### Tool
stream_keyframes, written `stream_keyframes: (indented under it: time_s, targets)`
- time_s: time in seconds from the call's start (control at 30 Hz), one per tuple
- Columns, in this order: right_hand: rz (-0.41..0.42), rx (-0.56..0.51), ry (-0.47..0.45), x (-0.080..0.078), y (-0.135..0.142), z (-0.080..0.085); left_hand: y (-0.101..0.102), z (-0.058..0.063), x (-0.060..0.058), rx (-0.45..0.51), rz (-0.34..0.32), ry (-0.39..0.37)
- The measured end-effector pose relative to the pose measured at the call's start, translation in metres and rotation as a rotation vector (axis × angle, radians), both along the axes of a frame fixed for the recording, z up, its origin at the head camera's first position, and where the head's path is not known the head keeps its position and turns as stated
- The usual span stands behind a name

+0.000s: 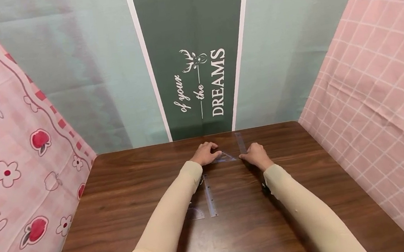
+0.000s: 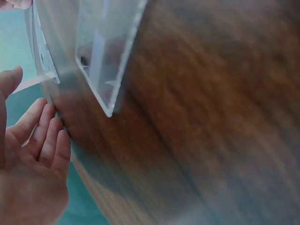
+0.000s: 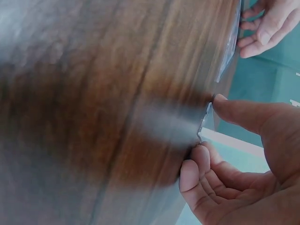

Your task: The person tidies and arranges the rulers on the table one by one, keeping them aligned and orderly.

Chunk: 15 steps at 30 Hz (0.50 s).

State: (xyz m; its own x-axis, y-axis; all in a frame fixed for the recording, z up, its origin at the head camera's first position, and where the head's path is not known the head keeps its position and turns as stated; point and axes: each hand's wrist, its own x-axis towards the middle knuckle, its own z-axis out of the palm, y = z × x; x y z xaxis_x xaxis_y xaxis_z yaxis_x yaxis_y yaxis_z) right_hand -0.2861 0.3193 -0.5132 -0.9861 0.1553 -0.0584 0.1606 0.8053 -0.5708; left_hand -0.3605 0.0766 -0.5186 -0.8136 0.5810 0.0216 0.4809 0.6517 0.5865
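My left hand [image 1: 206,154] is near the table's far edge, beside a clear set square [image 1: 224,157]. Its fingers look relaxed and the thumb stands apart in the left wrist view. To the right, my right hand [image 1: 257,156] pinches the near end of a clear ruler [image 1: 240,142]. The right wrist view has the thumb on one edge of that ruler [image 3: 205,122] and fingertips at the other. Another clear ruler [image 1: 210,197] lies nearer, right of the left forearm. Beside it is a clear protractor [image 1: 197,213], partly covered by the sleeve.
The brown wooden table [image 1: 257,227] ends at a green curtain [image 1: 191,20] with white lettering. Pink patterned cloth [image 1: 10,133] hangs on the left and pink checked cloth [image 1: 380,95] on the right.
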Motion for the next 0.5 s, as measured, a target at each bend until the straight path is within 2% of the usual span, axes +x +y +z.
stream_keyframes:
  time_s: [0.2, 0.5]
  targets:
    - [0.026, -0.005, 0.011, 0.0004, -0.0021, -0.0004, -0.0001, -0.0041, -0.0055, 0.017, 0.021, -0.038]
    - [0.021, 0.037, -0.012, 0.0018, -0.0006, -0.0019, 0.0012, -0.0038, -0.0075, 0.037, 0.014, -0.041]
